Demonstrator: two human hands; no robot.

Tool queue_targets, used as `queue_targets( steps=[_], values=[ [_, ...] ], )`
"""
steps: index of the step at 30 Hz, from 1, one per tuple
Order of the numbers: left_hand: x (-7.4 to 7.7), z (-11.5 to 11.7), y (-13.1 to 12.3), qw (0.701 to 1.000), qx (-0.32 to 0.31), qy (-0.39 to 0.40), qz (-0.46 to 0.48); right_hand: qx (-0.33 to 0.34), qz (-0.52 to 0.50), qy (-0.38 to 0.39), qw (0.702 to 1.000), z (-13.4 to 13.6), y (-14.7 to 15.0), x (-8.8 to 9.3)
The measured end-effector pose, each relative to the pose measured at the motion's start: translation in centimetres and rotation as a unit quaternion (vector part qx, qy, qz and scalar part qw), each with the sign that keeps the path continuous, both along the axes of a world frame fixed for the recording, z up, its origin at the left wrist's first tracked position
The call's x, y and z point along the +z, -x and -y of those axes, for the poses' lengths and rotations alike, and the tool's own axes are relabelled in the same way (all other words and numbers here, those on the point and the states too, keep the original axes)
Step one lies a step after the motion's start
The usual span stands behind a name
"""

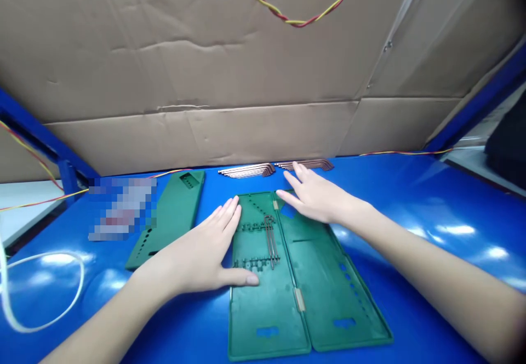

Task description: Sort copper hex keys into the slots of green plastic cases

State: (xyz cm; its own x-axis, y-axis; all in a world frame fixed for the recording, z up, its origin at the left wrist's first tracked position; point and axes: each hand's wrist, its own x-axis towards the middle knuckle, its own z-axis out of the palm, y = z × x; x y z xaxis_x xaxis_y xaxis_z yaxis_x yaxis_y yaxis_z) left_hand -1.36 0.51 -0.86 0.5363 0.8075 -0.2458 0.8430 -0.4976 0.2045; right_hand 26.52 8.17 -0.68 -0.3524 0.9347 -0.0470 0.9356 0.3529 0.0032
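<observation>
A green plastic hex key case (263,309) lies unfolded on the blue table, hinged down its middle. In the case's left half, several dark hex keys (271,242) sit upright in clips. My left hand (201,251) rests along that half's left edge, fingers stretched out and thumb over the rim. My right hand (318,194) reaches across the top of the right half with fingers spread and nothing held. Its fingertips are nearest a row of copper-coloured hex keys (316,163) at the back. Beside that row lies a second row of hex keys (249,170).
Left of my left hand is a closed green case (175,210), with a blurred-out packet (123,208) beside it. A white cable (80,287) loops at the left. Cardboard (246,79) walls the back, and a twisted red-yellow wire (283,18) hangs above.
</observation>
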Motion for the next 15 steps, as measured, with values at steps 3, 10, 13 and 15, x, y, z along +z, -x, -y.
queue_targets(
  steps=[3,10,13,15],
  values=[
    [-0.2,-0.2,0.1,1.000,0.000,-0.006,0.003,0.126,-0.009,-0.014,0.992,2.0,1.5,1.3],
    [-0.2,-0.2,0.0,0.999,-0.033,-0.026,0.015,0.147,-0.058,-0.051,0.986,4.9,3.9,0.7],
    [-0.2,-0.2,-0.1,0.999,-0.039,-0.027,0.017,0.131,-0.122,-0.066,0.982,5.0,3.7,-0.4],
    [-0.2,-0.2,-0.1,0.999,-0.035,-0.022,0.015,0.140,-0.181,-0.066,0.971,4.8,3.4,-1.1]
  ],
)
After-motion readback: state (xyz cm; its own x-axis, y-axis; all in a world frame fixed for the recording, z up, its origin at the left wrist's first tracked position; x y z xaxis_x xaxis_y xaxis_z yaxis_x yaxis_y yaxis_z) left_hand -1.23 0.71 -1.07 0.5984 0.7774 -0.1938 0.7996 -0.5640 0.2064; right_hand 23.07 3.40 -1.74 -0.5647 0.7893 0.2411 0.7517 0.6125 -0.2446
